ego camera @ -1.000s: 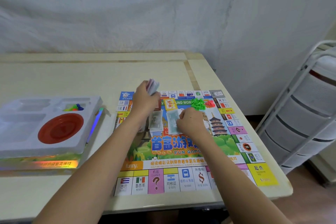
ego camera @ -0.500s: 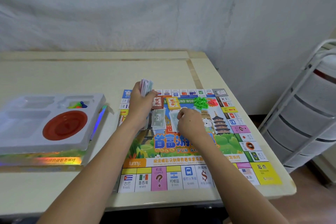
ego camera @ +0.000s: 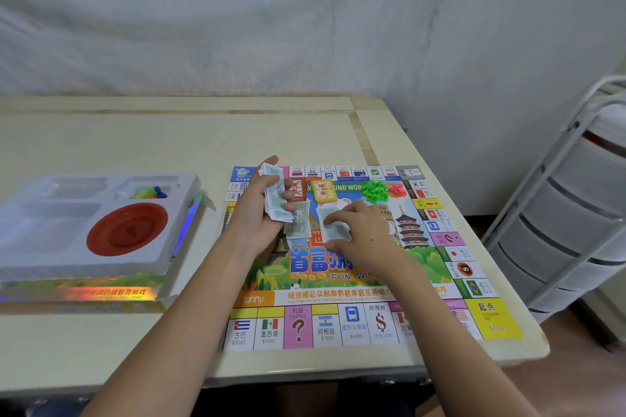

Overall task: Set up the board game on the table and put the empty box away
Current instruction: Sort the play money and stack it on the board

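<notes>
The play money is thin, limp paper, so I judge it light, slippery and quick to fan out or slide; it is best pinched across the short edges of a squared stack. The left hand (ego camera: 262,210) grips a stack of banknotes (ego camera: 276,195) above the game board (ego camera: 355,298), fingers curled round it. The right hand (ego camera: 364,237) rests its bent fingers on a banknote pile (ego camera: 333,225) lying on the board's middle, just beside another pile (ego camera: 298,222). The notes are pale green-grey. The box's white tray (ego camera: 84,223) sits on the desk (ego camera: 135,142), well left.
</notes>
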{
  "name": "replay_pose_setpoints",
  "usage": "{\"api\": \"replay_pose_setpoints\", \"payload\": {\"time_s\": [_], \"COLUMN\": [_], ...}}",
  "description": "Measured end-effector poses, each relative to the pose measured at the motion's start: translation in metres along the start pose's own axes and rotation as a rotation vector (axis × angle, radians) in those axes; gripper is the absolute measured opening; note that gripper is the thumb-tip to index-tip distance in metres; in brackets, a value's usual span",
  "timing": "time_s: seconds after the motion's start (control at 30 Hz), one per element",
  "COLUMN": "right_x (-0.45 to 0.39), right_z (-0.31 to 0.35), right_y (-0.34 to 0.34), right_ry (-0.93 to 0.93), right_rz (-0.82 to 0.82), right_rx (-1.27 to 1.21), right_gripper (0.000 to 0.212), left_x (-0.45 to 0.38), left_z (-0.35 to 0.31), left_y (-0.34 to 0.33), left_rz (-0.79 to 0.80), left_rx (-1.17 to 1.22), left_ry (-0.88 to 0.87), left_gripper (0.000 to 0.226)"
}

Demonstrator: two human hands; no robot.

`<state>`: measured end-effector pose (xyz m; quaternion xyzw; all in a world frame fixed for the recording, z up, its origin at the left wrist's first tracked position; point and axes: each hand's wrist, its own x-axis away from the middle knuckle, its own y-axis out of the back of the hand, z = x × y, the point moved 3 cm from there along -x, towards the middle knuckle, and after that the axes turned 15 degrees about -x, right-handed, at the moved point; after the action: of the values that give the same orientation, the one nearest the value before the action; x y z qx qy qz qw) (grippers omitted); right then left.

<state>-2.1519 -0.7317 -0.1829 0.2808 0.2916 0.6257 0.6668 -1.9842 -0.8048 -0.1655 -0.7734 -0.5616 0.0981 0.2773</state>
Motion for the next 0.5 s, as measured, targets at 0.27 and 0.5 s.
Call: {"api": "replay_pose_setpoints", "payload": {"time_s": [0.27,0.5], "right_x": [-0.003,0.001], "right_z": [-0.001,-0.001], "right_y": [-0.008,-0.008], "right_ry": [-0.004,0.021], "right_rz": [-0.064,-0.072], "right_rx": [-0.093,-0.131], "right_gripper": [0.032,0.029], "left_x": [0.006,0.011], "left_z": [0.002,0.005], "left_y": [0.000,-0.004], "left_rz": [-0.044,0.016], "left_rx": [0.016,0.062], "left_ry": [0.025,0.084], "left_gripper": [0.041,0.033]}}
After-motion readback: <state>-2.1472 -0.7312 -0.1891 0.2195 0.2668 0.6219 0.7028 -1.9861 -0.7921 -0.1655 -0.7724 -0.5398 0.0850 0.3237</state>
